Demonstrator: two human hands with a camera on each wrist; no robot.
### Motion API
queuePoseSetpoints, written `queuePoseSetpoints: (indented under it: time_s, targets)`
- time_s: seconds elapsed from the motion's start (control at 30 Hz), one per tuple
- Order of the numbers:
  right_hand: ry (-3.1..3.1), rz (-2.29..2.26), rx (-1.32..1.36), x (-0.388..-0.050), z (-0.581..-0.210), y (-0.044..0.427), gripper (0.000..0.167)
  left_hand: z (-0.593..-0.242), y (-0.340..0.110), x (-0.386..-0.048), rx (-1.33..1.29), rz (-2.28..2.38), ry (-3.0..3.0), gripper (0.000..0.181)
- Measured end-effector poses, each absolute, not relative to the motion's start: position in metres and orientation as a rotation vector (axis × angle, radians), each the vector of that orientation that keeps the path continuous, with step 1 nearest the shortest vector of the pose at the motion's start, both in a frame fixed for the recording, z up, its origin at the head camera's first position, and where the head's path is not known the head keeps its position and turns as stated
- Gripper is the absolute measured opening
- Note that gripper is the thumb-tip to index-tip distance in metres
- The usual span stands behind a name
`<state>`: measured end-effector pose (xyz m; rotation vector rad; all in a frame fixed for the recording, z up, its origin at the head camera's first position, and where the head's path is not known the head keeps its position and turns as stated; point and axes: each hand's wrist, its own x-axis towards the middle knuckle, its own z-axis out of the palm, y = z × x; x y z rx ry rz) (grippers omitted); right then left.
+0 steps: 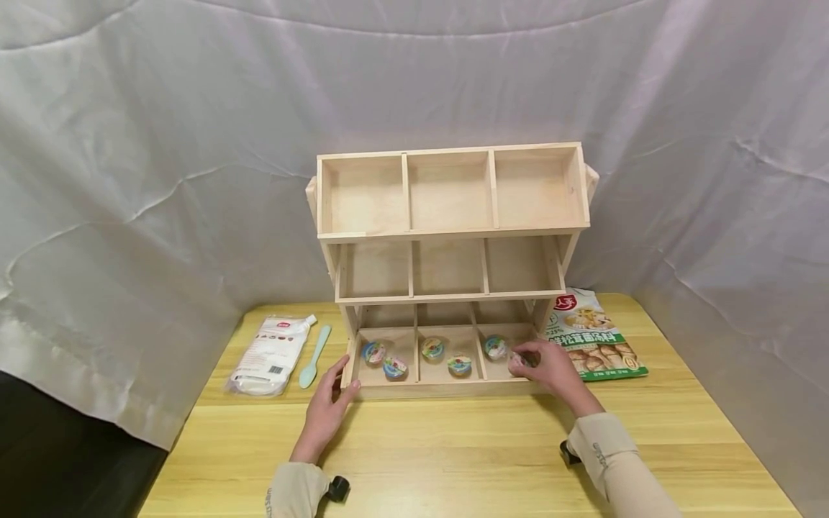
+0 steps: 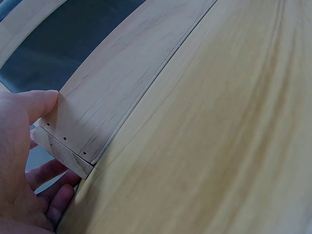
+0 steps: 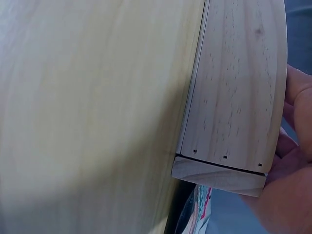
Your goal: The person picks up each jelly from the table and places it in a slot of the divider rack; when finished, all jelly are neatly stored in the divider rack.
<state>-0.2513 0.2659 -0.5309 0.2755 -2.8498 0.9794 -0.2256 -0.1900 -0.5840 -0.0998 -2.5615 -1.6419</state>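
A three-tier wooden rack (image 1: 453,234) stands on the table, each tier split into three compartments. My left hand (image 1: 327,411) grips its lower left front corner, the thumb on the front board (image 2: 117,73) and the fingers round the side. Over the bottom right compartment, my right hand (image 1: 549,368) pinches a small jelly cup (image 1: 515,362), partly hidden by the fingers. Beside it in that compartment lies another jelly cup (image 1: 496,347). Two cups lie in the bottom left compartment (image 1: 365,375) and two in the bottom middle one. The right wrist view does not show the held cup.
Left of the rack lie a white spouted pouch (image 1: 270,356) and a pale green spoon (image 1: 315,357). A green and white food bag (image 1: 599,338) lies at the right, behind my right hand. Grey cloth (image 1: 447,86) hangs behind the table (image 1: 453,446).
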Motion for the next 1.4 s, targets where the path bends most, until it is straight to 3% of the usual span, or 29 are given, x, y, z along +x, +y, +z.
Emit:
queuePoseSetpoints:
  time_s: [1.4]
  targets:
    - [-2.825, 0.969, 0.327, -0.2538, -0.5371, 0.2701, 0.038, -0.5824, -0.1909, -0.2246, -0.092, -1.634, -2.576, 0.061]
